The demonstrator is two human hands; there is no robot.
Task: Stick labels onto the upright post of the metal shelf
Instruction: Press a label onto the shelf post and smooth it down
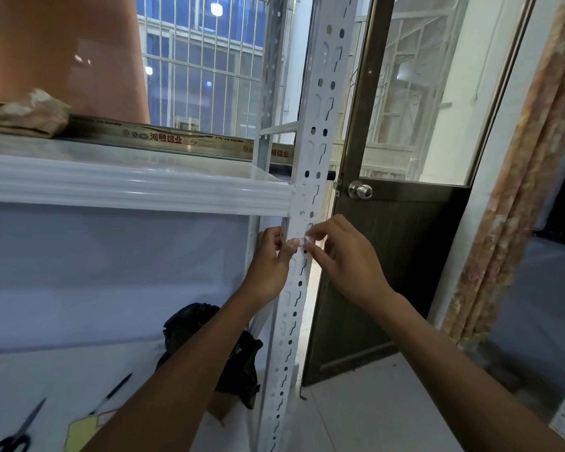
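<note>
The white perforated upright post (317, 132) of the metal shelf runs from top to bottom in the middle of the view. A small white label with a red edge (302, 242) lies against the post just below the upper shelf board (134, 187). My left hand (271, 262) pinches the label's left end with thumb and fingers. My right hand (343, 256) pinches its right end from the other side of the post. Most of the label is hidden by my fingertips.
On the lower shelf lie black scissors (17, 432), a black pen (111, 393), a yellow label sheet (85, 429) and a black plastic bag (238, 360). A dark door with a round knob (360, 190) stands right behind the post. Barred windows are beyond.
</note>
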